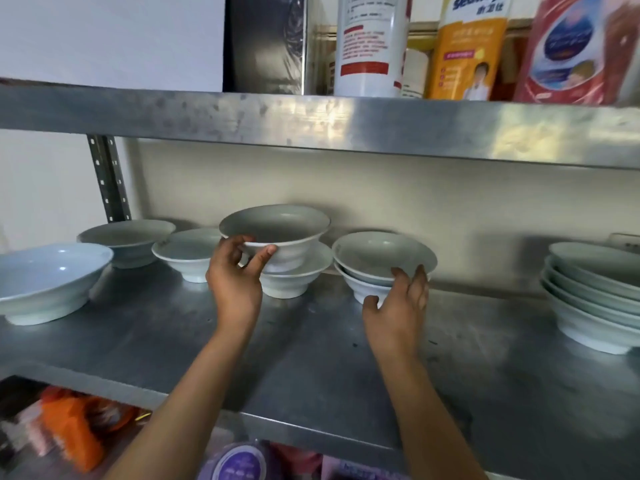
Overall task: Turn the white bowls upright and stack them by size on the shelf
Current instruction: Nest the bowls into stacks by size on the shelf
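Note:
On the steel shelf [311, 358] stand several upright white bowls. My left hand [235, 271] grips the rim of one white bowl [277, 226], held just above or resting in another bowl [298, 275]. Beside it, a stack of two bowls [381, 258] sits to the right, and my right hand [398, 306] holds its lower bowl at the front, fingers curled round the side. Further left are a small bowl [187, 251], a bowl at the back [128, 237] and a large bowl [48, 278]. A stack of several bowls [595, 296] stands far right.
The upper shelf [346, 123] hangs low over the bowls and carries a spray can [370, 43], an orange bottle [467, 53] and a red packet [571, 50]. A perforated upright [107, 178] rises at the back left. Packets lie below the shelf.

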`<control>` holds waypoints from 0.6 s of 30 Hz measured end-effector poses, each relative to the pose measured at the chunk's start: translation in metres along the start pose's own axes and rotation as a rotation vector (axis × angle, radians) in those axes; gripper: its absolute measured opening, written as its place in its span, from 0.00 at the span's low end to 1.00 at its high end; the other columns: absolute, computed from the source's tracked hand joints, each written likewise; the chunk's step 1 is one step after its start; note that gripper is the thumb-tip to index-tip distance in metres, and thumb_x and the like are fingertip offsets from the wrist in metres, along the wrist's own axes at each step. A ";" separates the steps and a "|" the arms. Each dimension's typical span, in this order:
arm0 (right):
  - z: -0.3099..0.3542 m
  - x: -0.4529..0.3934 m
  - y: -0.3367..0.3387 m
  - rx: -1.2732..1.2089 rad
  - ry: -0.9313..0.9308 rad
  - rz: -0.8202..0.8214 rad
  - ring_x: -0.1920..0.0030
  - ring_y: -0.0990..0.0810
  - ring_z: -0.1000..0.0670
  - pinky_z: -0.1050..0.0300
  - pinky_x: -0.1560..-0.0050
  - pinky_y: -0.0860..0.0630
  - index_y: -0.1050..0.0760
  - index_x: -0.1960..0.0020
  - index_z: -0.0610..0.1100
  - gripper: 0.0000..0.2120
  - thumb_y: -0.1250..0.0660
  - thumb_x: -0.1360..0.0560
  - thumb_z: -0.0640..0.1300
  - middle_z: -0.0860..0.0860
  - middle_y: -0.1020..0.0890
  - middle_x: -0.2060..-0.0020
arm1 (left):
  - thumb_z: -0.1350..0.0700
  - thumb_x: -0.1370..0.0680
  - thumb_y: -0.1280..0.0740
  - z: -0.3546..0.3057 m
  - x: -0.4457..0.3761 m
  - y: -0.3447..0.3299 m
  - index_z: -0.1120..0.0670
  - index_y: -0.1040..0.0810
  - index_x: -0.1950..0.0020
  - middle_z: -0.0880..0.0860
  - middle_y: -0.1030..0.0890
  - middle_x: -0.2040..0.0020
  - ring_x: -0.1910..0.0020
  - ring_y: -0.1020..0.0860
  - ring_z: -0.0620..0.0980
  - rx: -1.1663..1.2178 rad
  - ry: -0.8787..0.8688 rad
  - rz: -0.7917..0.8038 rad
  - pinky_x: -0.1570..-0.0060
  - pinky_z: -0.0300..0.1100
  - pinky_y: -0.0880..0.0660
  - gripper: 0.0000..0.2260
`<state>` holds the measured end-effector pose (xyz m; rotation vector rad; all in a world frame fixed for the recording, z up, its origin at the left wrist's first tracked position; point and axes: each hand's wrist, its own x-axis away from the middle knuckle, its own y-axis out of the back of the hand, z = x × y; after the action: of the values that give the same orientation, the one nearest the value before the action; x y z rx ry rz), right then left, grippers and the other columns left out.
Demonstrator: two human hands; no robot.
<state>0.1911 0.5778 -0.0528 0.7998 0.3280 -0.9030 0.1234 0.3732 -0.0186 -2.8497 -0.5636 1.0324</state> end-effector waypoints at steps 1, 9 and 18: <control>0.000 0.001 -0.001 -0.014 0.028 -0.015 0.24 0.46 0.37 0.45 0.26 0.41 0.32 0.30 0.41 0.29 0.31 0.30 0.38 0.39 0.44 0.23 | 0.49 0.33 0.23 0.003 0.001 -0.003 0.43 0.24 0.57 0.54 0.20 0.55 0.55 0.22 0.54 -0.014 -0.009 0.011 0.54 0.45 0.25 0.12; 0.002 0.003 -0.007 -0.037 0.111 -0.029 0.25 0.41 0.39 0.45 0.28 0.38 0.28 0.36 0.41 0.24 0.31 0.31 0.36 0.40 0.40 0.24 | 0.50 0.32 0.23 0.005 0.001 -0.016 0.47 0.23 0.51 0.52 0.21 0.49 0.49 0.22 0.49 -0.097 -0.022 0.039 0.48 0.41 0.25 0.14; 0.003 0.005 -0.009 -0.016 0.156 -0.007 0.25 0.39 0.40 0.49 0.29 0.38 0.26 0.38 0.41 0.21 0.31 0.31 0.36 0.41 0.37 0.26 | 0.50 0.29 0.25 0.012 -0.003 -0.023 0.54 0.23 0.49 0.53 0.22 0.49 0.51 0.26 0.46 -0.239 -0.011 0.069 0.54 0.30 0.34 0.14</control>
<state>0.1865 0.5694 -0.0582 0.8572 0.4747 -0.8455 0.1070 0.3925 -0.0221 -3.0921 -0.6336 1.0588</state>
